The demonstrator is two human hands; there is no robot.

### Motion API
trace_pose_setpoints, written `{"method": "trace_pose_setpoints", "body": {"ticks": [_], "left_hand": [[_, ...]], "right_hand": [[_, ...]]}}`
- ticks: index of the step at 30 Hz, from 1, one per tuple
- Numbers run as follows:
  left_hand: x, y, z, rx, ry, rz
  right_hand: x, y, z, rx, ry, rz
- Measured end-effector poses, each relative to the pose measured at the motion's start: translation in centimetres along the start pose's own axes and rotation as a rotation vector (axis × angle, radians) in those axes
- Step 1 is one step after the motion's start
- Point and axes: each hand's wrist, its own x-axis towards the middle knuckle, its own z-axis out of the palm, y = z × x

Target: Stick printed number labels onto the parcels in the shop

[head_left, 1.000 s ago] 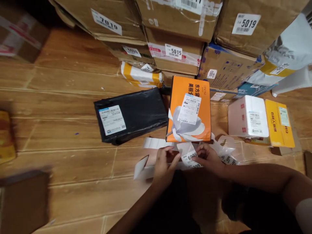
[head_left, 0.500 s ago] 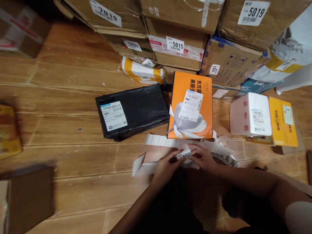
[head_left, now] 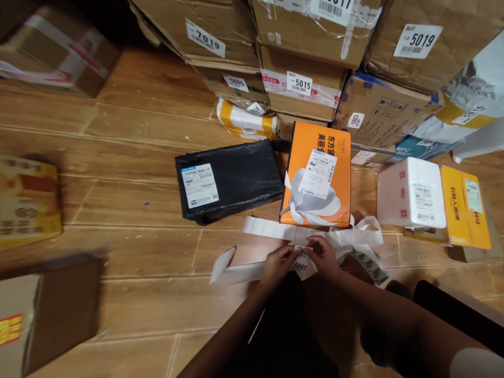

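My left hand [head_left: 276,264] and my right hand [head_left: 323,258] meet over a strip of numbered stickers [head_left: 301,266], fingertips pinching it from either side. The number 6007 shows on the strip just below my fingers; the sticker between the fingertips is mostly covered. More of the printed strip [head_left: 372,266] trails to the right of my right hand, and blank white backing [head_left: 244,274] runs off to the left. Just beyond my hands lies an orange box [head_left: 342,173] with a flower picture and a white shipping label. A black plastic-wrapped parcel [head_left: 248,176] lies beside it.
Stacked cardboard boxes [head_left: 315,105] with number stickers stand at the back. On the right sit a white foam box [head_left: 394,194] and a yellow box [head_left: 454,210]. To the left are a brown carton [head_left: 65,315] and a yellow package [head_left: 31,205] on the wooden floor [head_left: 149,294].
The view has shifted left, so things appear further right. The 6006 sticker, plainly visible between my hands before, is now hidden by my fingers, which have drawn closer together.
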Motion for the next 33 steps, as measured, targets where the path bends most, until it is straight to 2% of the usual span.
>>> {"method": "trace_pose_setpoints", "body": {"ticks": [4, 6, 10, 12, 16, 21, 23, 25, 28, 30, 31, 33], "left_hand": [[0.2, 0.1, -0.4, 0.08, 0.076, 0.052], [0.4, 0.5, -0.9, 0.11, 0.097, 0.095], [0.9, 1.4, -2.3, 0.147, -0.041, 0.252], [1.0, 1.5, -2.8, 0.132, -0.107, 0.231], [0.7, 0.9, -3.3, 0.091, -0.162, 0.085], [0.1, 0.0, -3.4, 0.165, -0.185, 0.074], [0.0, -0.3, -3.2, 0.182, -0.141, 0.049], [-0.1, -0.5, -3.0, 0.178, -0.111, 0.018], [-0.7, -0.9, -3.2, 0.157, -0.163, -0.003], [-1.3, -0.9, -3.7, 0.152, -0.198, -0.005], [-1.7, -0.9, -4.0, 0.147, -0.204, -0.002], [-2.2, -0.7, -4.5, 0.13, -0.191, 0.007]], "right_hand": [[0.5, 0.1, 0.9, 0.052, 0.009, 0.065], [1.1, 0.1, 1.0, 0.1, -0.033, 0.102], [2.4, -0.4, 0.7, 0.156, -0.239, 0.159], [2.9, -0.8, 0.3, 0.162, -0.293, 0.187], [3.0, -0.8, -0.1, 0.143, -0.338, 0.193], [2.7, 0.4, 0.4, 0.141, -0.456, 0.245], [2.4, 0.8, 0.8, 0.117, -0.407, 0.191], [2.3, 1.1, 1.2, 0.091, -0.269, 0.082], [2.3, 1.3, 1.5, 0.089, 0.131, -0.05], [2.3, 1.6, 1.7, 0.113, 0.337, -0.054], [2.1, 1.7, 2.0, 0.129, 0.366, -0.044], [1.5, 1.9, 2.7, 0.16, 0.258, -0.022]]}}
